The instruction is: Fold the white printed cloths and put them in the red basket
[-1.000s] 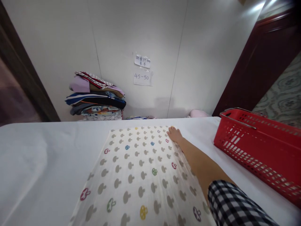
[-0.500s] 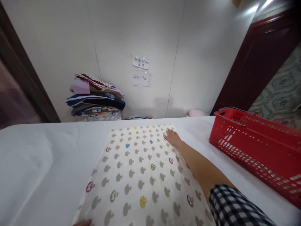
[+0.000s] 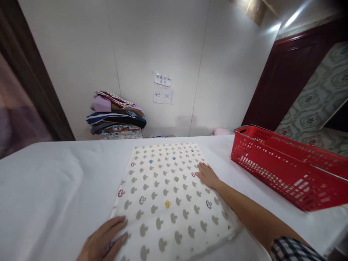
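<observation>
A cream cloth (image 3: pixel 160 188) printed with grey and coloured mushrooms lies spread lengthwise away from me. My right hand (image 3: pixel 208 175) rests palm down on its right side, fingers stretched out and apart. At the lower left, my left hand (image 3: pixel 104 239) lies over the cloth's left edge. Its fingers and thumb are spread, and a bit of the print shows between them. The cloth's near right corner looks slightly raised, with a dark shadow line under its near edge. The lower part of my left hand is cut off by the frame.
A white-covered table (image 3: pixel 62 181) lies under the cloth. To the right stands a red perforated basket (image 3: pixel 280 159) with metal handles. Behind the table's far edge is a stack of folded fabrics (image 3: pixel 116 116) against the wall, with paper signs (image 3: pixel 162 96) above.
My left hand has come in from the lower left onto the cloth. My right hand has slid from the far right corner nearer along the right side. The near end of the cloth now shows.
</observation>
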Demonstrator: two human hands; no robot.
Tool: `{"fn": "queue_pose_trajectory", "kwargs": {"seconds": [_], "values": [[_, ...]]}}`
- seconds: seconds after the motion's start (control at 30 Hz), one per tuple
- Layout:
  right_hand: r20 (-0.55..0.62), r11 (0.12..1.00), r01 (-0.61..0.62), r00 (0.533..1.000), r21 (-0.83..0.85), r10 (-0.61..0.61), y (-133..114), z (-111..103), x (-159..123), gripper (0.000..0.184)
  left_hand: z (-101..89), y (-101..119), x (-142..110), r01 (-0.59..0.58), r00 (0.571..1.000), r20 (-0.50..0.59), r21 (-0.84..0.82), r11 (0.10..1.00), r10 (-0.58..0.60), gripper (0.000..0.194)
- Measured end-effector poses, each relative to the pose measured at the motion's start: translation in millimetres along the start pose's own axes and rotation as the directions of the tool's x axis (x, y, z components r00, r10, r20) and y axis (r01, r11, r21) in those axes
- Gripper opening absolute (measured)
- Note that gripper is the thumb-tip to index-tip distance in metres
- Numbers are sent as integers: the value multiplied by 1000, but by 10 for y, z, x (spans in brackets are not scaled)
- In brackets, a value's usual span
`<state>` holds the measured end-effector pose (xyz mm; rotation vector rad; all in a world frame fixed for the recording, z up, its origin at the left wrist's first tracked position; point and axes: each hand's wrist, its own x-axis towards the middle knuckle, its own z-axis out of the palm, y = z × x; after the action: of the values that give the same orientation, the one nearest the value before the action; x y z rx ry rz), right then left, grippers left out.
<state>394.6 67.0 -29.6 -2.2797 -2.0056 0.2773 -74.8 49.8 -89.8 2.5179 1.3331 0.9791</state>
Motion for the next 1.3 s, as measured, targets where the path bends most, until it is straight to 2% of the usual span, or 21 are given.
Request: {"fn": "queue_pose_trajectory", "kwargs": {"seconds": [0.2,0.3,0.4,0.57,0.7,0.9,1.07,1.17,1.3], "values": [[54,999,-34,998,-15,34,-68,-80,-32,66,-145,159,141,-115,993,-26,17,993,116,31],[6,997,-78,997,-19,78,-95,-39,-129,69,-196,228,171,-140,989,-38,5,990,140,32],[-27,992,-116,993,-41,115,-109,4,-232,66,-214,276,186,-126,992,-20,-12,992,125,35],[5,990,-129,992,-48,129,-143,-12,-326,62,-225,307,192,-93,996,-6,-56,994,93,36],[-25,985,-167,986,-42,166,-154,17,-443,66,-228,307,178,-73,996,36,-66,995,76,37],[-22,985,-171,985,-23,171,-157,28,-480,64,-228,333,184,-38,998,39,-80,996,41,39],[-25,988,-153,988,4,153,-178,-10,-546,60,-302,408,157,-32,996,79,-76,997,38,36],[-36,987,-160,986,23,161,-126,-48,-672,55,-364,476,129,-10,997,74,-66,998,15,35],[-80,960,-275,957,58,279,80,-78,-970,60,-398,594,108,-32,998,45,-34,999,34,34]]}}
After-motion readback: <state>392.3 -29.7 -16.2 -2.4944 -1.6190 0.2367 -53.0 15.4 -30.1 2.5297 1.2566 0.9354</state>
